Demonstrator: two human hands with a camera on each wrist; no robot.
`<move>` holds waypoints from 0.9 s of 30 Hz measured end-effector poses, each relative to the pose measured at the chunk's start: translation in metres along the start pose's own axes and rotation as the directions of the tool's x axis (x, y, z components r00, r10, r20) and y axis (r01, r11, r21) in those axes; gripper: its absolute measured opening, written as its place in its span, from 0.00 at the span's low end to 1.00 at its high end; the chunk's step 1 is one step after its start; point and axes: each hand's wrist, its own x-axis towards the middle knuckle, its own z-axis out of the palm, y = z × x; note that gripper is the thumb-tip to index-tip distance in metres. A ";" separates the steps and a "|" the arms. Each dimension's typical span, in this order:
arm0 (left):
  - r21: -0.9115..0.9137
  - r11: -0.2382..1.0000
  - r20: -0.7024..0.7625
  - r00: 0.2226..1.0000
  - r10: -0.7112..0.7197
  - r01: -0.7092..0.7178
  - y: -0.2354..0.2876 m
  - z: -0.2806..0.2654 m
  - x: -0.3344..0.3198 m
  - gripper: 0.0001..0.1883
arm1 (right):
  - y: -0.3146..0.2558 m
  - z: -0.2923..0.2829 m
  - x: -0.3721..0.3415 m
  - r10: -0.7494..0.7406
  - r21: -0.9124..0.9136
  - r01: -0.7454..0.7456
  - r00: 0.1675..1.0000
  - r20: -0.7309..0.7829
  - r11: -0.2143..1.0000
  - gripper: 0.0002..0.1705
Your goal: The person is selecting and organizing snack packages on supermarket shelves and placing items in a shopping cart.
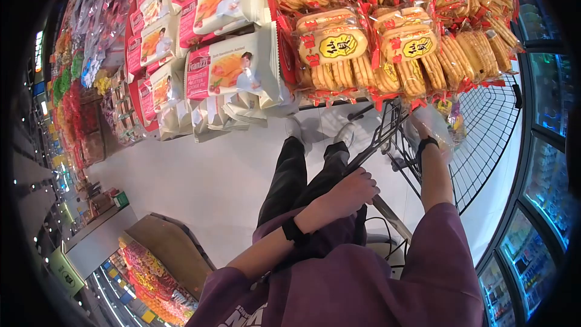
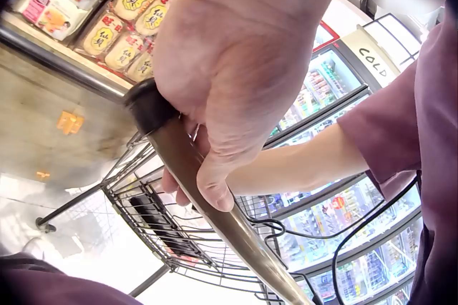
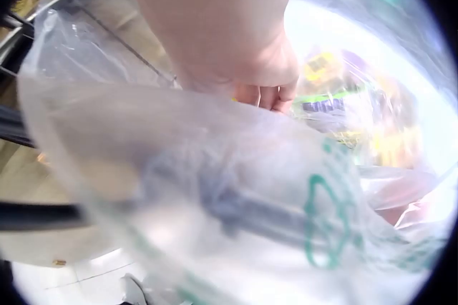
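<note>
The left hand (image 2: 236, 83) grips the cart's handle bar (image 2: 193, 176), its thumb laid along the bar; in the head view the same hand (image 1: 354, 192) is over the handle. Inside the mouth of a clear plastic bag (image 3: 179, 148) with green print is the right hand (image 3: 268, 94), its fingers bent and their tips partly hidden. Colourful wrapped packets (image 3: 343, 105) lie in the bag beside those fingers. Whether the hand holds anything cannot be made out. In the head view the right hand (image 1: 419, 126) is at the bag (image 1: 439, 127), by the wire cart (image 1: 484, 133).
Pink and white packs (image 1: 230, 66) and bagged crackers (image 1: 339, 42) fill the display at the top. Lit fridges (image 1: 544, 145) line the right side. Below the display lies pale floor (image 1: 200, 175). A bin of colourful packets (image 1: 154, 266) stands at lower left.
</note>
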 end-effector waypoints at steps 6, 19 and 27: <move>-0.067 0.992 -0.197 0.976 0.091 -0.106 -0.022 0.033 -0.002 0.09 | -0.054 -0.057 -0.051 -0.233 -0.231 0.224 0.972 -0.013 0.947 0.22; -0.074 0.987 -0.071 0.988 0.137 -0.142 -0.001 -0.046 -0.050 0.24 | -0.241 -0.161 -0.310 -0.315 -0.138 0.285 0.890 -0.328 0.948 0.14; -0.862 0.338 -0.422 0.905 -0.061 -0.379 -0.006 -0.138 -0.189 0.25 | -0.419 -0.123 -0.387 -0.911 -0.435 0.883 -0.019 -0.412 0.178 0.27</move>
